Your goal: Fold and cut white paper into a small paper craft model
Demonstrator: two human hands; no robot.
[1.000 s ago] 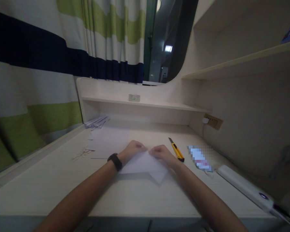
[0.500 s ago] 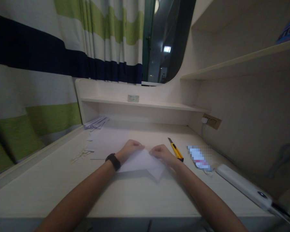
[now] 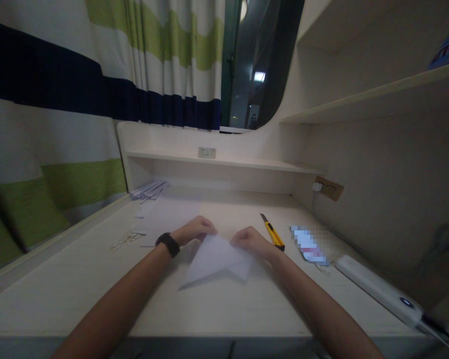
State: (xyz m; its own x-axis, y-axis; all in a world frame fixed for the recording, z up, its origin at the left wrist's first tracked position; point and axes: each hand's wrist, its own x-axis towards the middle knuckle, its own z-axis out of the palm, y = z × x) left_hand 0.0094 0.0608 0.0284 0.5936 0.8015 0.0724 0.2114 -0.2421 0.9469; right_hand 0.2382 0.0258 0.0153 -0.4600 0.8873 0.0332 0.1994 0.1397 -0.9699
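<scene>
Both hands, left hand (image 3: 194, 230) and right hand (image 3: 248, 239), pinch the white paper (image 3: 217, 257) at frame center; I'd align edges before creasing firmly.

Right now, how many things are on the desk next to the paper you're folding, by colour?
White: 2, the folded paper and the long white device.
Yellow: 1, the utility knife.
Black: 1, the wristband.
Blurred packet: 1, colour unclear.
Total: 5.
</scene>
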